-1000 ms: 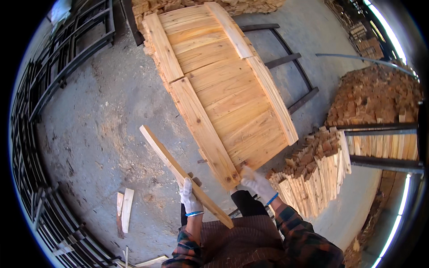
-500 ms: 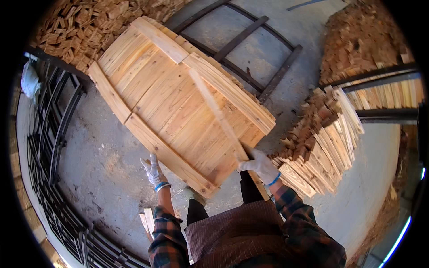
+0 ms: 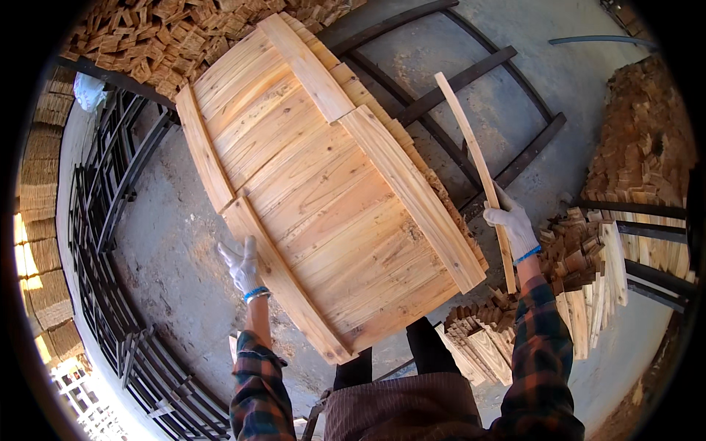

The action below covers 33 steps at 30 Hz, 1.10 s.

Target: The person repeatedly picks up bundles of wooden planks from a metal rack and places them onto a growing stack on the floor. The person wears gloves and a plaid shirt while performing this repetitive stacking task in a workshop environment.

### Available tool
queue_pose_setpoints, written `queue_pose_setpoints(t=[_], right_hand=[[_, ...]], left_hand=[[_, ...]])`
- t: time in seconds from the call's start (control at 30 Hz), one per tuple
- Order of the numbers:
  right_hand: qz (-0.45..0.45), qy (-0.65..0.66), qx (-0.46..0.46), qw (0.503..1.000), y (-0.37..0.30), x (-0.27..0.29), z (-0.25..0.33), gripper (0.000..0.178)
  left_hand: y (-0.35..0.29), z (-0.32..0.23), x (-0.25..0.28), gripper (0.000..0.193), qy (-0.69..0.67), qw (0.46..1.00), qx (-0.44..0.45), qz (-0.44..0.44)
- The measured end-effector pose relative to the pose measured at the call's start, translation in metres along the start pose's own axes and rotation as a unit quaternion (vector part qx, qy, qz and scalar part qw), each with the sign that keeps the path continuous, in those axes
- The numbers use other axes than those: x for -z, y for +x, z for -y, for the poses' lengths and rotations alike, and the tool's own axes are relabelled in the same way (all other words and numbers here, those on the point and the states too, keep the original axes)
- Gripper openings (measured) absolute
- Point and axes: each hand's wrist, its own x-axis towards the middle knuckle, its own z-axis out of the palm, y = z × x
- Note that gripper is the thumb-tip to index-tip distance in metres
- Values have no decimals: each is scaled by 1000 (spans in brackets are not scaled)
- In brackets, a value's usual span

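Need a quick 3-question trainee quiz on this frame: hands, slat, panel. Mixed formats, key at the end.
1. True or false: the right hand grips a long thin wooden slat.
2. Multiple choice: the left hand is A) holding a hammer, B) open, beside the edge batten of the large wooden panel, C) resting on the metal racks.
3. Fill in: stacked short wood pieces lie on the person's ____ side.

Key: 1 true; 2 B; 3 right.
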Motion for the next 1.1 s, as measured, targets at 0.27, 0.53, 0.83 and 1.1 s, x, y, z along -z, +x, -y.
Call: queue_pose_setpoints(t=[0.27, 0.53, 0.83, 1.1], right_hand=[[113, -179, 32, 977, 84, -74, 12, 85], [26, -236, -5, 971, 57, -55, 7, 85], [-4, -139, -66, 988, -1, 34, -17, 81], [97, -207, -96, 969, 22, 7, -63, 82]], left_hand=[[116, -73, -42, 107, 179, 976, -126, 9], [64, -90, -15, 105, -119, 988, -27, 94], [-68, 97, 26, 81, -91, 966, 156, 186], [-115, 46, 8, 70, -55, 975, 155, 151]])
